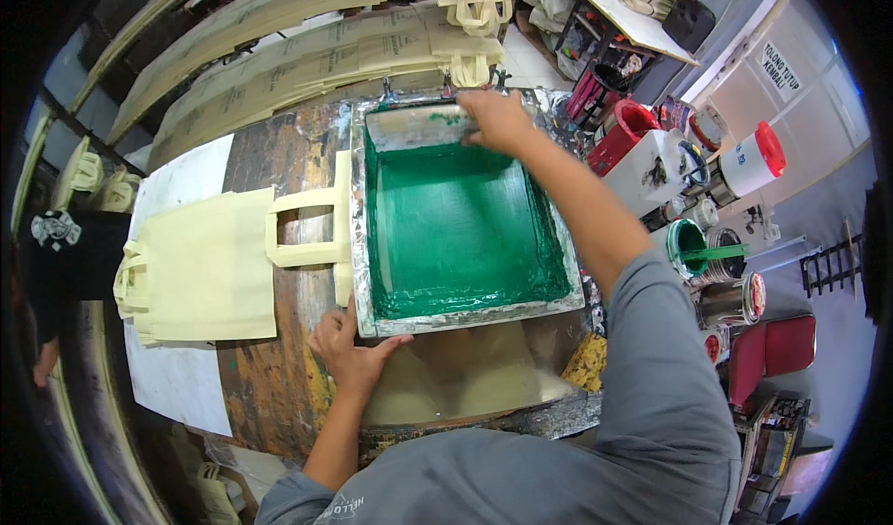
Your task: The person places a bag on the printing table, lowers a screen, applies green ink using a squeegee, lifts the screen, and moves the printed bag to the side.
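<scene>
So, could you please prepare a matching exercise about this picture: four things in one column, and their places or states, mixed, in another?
1. Person's bare right hand
2. Person's bare left hand
3. Rectangular, paint-caked frame
4. Yellow, sponge-like block

A. coated green inside
B. beside the frame's near right corner
C. at the frame's far side
D. at the frame's near left corner

Pairs: 1-C, 2-D, 3-A, 4-B

Passing room from here's lower left, over the paint-stained brown wooden table point(270, 385); that white-rimmed, green-inked square frame point(470, 316) hogs the centre.
</scene>
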Motion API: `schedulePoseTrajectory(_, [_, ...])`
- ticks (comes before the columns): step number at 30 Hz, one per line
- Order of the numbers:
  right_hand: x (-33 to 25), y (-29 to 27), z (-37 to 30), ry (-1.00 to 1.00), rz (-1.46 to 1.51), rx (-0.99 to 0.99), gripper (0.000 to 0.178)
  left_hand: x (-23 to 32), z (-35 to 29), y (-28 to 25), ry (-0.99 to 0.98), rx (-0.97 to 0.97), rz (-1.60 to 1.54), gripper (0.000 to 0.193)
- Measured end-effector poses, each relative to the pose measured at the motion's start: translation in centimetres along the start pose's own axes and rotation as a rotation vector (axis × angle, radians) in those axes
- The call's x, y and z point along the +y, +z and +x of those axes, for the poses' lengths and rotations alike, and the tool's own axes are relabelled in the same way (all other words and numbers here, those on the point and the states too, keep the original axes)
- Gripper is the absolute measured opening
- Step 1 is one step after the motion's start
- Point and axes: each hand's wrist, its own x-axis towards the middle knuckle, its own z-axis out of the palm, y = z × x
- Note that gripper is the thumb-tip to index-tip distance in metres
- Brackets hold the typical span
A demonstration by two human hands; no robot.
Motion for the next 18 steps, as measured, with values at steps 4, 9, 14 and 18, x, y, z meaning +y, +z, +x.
schedulePoseTrajectory(4, [1.7, 0.0, 0.8, 0.011, -0.045, 0.058, 0.054, 3.3, 6.9, -4.1, 0.301, 0.522, -0.281, 0.112])
schedulePoseTrajectory(9, [0.5, 2.7, -0.2, 0.036, -0.14, 0.178, 0.057, 8.2, 27.0, -0.7, 0.657, 0.488, -0.083, 0.096])
schedulePoseTrajectory(14, [-0.5, 2.6, -1.5, 0.041, -0.184, 0.182, 0.061, 8.8, 33.6, 4.5, 0.595, 0.379, 0.145, 0.067])
schedulePoseTrajectory(18, [-2.2, 1.7, -5.0, 0.021, -0.089, 0.071, 0.056, 7.8, 28.9, 3.8, 0.702, 0.512, 0.086, 0.066])
